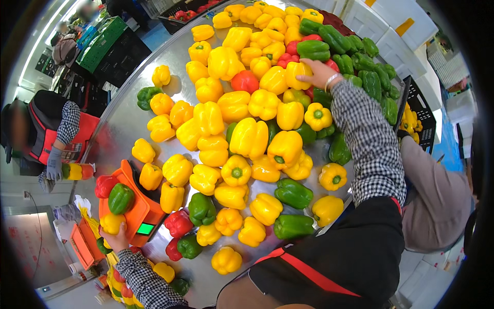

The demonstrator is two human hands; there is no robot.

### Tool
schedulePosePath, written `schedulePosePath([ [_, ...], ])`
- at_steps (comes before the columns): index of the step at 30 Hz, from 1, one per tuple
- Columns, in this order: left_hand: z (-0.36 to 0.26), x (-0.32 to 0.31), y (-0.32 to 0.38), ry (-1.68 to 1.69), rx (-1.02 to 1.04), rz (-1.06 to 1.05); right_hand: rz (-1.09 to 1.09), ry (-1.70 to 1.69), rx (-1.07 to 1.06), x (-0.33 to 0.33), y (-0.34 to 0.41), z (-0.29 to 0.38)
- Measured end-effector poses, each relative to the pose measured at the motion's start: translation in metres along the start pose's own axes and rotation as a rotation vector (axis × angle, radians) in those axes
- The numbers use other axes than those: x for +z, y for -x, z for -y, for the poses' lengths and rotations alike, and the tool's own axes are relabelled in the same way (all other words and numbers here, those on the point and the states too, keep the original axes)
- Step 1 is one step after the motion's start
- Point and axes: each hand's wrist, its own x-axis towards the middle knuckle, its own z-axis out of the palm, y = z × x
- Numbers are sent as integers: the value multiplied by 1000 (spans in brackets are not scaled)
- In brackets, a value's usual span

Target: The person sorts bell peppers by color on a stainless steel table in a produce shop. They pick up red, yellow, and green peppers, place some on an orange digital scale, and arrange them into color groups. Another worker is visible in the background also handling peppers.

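At the lower left, my left hand (115,237) grips a yellow bell pepper (112,223) at the edge of an orange weighing scale (129,193). A green bell pepper (121,198) and a red bell pepper (106,186) lie on the scale's tray beside it. My right hand (318,74) reaches to the upper right of the heap, its fingers around another yellow bell pepper (297,75). Many loose yellow peppers cover the metal table (123,123), with some red and green ones among them. Green peppers (370,83) are heaped right of my right hand.
Across the table's left edge, a co-worker's gloved hand (54,164) is by a pack of mixed peppers (78,171). Another person's sleeve (432,185) is close on my right, near a black crate (422,112) of yellow peppers. White foam boxes (389,42) stand behind the green heap.
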Motion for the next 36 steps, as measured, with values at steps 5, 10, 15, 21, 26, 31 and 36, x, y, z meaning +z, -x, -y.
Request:
schedulePosePath([
  [5,0,-9,4,-134,4,-32,-271,190,-125,40,75,38],
  [10,-27,-8,8,-180,-15,-22,-93,83,-228,55,96,92],
  [15,-22,-14,11,-153,4,-20,14,-30,-142,64,55,131],
  [21,-24,-11,8,-143,-16,-12,209,-450,-165,53,-1,116],
  [26,-23,-2,-1,-225,27,-8,624,-1419,77,36,-10,122],
  [31,9,-16,-2,-280,42,-45,315,-564,-111,25,2,150],
  [36,26,-8,-17,-281,46,-15,65,-763,-146,-2,102,28],
])
